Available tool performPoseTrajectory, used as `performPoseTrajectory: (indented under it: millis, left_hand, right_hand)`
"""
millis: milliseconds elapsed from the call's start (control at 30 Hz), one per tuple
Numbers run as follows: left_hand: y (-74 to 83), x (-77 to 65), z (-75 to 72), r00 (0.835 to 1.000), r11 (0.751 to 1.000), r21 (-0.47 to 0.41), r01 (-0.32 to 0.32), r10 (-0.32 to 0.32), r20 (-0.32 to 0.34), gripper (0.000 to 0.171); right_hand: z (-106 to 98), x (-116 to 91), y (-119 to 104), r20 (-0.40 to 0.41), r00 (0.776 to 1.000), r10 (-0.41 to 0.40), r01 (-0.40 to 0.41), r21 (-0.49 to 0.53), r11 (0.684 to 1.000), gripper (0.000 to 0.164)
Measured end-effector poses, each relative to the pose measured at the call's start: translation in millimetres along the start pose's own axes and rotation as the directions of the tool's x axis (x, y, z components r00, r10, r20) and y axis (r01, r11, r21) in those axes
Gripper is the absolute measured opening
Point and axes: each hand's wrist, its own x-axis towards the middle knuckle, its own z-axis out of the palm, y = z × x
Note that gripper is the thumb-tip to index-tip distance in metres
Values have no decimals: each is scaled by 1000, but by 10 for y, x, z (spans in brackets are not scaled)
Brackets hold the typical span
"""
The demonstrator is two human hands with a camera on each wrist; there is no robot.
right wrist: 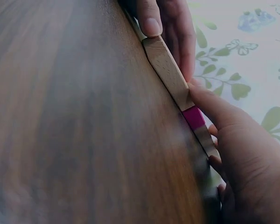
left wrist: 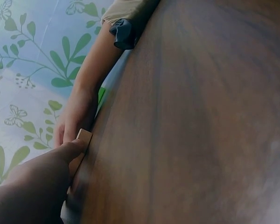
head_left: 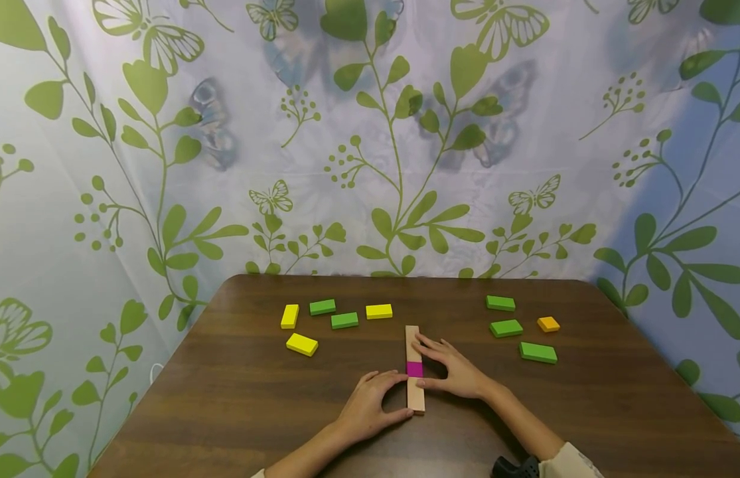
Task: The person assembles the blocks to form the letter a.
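Observation:
A narrow row on the table is made of a far plain wooden block (head_left: 413,342), a short magenta block (head_left: 414,369) and a near plain wooden block (head_left: 415,396), set end to end. From the left, my left hand (head_left: 370,403) touches the near wooden block, index fingertip by the magenta block and thumb at the near end. My right hand (head_left: 456,370) lies along the right side, its thumb against the near wooden block and its fingertips at the far one. In the right wrist view, the left thumb (right wrist: 151,23) rests at the block's end.
Yellow blocks (head_left: 302,344) and green blocks (head_left: 344,320) lie scattered at the back left. Several more green blocks (head_left: 538,352) and a small orange block (head_left: 548,324) lie at the right. A patterned curtain (head_left: 370,166) hangs behind the brown table (head_left: 226,398).

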Motion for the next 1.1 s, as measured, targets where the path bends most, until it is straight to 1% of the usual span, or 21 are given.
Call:
performPoseTrajectory:
  millis: [133,267,467,600,767,1000,1100]
  left_hand:
    - [-4,8,-5,1000,1000,3,-3,3,-3,58]
    - [-8,49,-2,1000,1000,14,-15,15,-20,59]
    - [-23,174,51,998,999,33,-39,40,-39,58]
    - [-54,271,95,998,998,37,-42,43,-47,57]
    - [-83,342,116,999,1000,11,-20,20,-28,57]
    - [-88,376,107,1000,1000,-8,-5,5,-4,58]
    - [-102,388,94,1000,998,-58,4,-3,18,60]
  right_hand:
    - [-14,8,1,0,1000,-7,7,8,1000,78]
    - [-38,20,40,3,1000,0,0,15,1000,77]
    - [-91,42,171,4,999,39,-39,22,999,78]
    - [-121,77,275,4,999,52,-53,18,998,77]
    - [-140,104,332,-5,998,57,-57,18,998,76]
    - [-158,117,343,0,998,57,-57,21,998,76]
    - [-158,111,351,2,998,63,-63,20,998,77]
